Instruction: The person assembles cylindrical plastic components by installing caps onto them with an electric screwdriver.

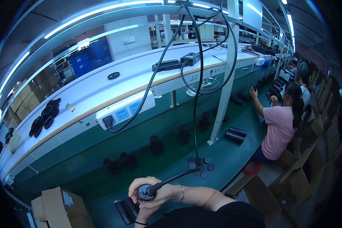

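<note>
Just right of the cardboard box [62, 209], the right hand [164, 195] had the corded black tool [146, 192] clamped, the left hand [145, 213] close below, its grip hidden, yet nearer the black cylinders [123, 212] lying box-side, long axes roughly along the box's flank!

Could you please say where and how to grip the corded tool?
Grip the corded tool around its body, probably from the side, as the right hand does: its cord leaves the end facing the camera, so I'd avoid that end.
</note>
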A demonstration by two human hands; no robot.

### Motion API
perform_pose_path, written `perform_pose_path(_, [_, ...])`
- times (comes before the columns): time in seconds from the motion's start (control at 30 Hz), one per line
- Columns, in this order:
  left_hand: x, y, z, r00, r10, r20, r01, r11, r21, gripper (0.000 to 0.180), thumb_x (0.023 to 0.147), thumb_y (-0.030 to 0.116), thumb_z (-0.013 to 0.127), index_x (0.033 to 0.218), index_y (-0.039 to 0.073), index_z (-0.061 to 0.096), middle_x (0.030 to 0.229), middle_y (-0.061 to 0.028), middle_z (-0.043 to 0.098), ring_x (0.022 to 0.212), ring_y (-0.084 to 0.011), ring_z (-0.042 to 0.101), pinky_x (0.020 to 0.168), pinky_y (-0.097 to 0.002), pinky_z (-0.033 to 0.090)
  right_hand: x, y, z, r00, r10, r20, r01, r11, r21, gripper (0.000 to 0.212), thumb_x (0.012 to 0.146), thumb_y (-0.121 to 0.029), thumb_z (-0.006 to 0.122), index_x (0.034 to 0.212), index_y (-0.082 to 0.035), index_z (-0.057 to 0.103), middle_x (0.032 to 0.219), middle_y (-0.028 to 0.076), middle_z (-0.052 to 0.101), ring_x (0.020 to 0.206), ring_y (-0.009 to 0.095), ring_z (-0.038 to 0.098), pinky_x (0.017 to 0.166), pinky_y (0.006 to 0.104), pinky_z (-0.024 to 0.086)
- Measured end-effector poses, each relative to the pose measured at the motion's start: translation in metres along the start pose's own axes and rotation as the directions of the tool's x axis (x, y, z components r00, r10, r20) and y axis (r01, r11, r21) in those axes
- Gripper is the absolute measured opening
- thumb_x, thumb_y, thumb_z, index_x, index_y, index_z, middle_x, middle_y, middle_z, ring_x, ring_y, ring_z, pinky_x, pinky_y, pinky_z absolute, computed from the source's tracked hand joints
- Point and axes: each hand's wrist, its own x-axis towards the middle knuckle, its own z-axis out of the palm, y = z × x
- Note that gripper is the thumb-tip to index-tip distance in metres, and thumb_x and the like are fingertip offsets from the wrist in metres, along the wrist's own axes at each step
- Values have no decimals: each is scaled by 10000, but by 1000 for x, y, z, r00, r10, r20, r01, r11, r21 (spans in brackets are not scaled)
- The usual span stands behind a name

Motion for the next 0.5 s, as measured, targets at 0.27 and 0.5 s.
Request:
perform_pose_path(0.27, [-15,-36,17,932,-218,-288,81,903,-421,634,705,30,736,1239,34,395,1104,-74,554,1023,-174,532,920,-324,422,-17,-30,-26,961,-153,-231,161,987,19,579,678,-108,749,1171,34,482,867,104,589,735,121,569,668,235,477])
perform_pose_path(0.5, [12,-34,12,889,-93,-448,-63,945,-321,704,688,66,755,1283,24,382,1194,-77,460,1071,-185,498,928,-324,408,-29,-62,-40,792,-505,-342,452,863,-226,401,713,-133,752,984,-39,472,854,67,519,677,155,510,602,307,472])
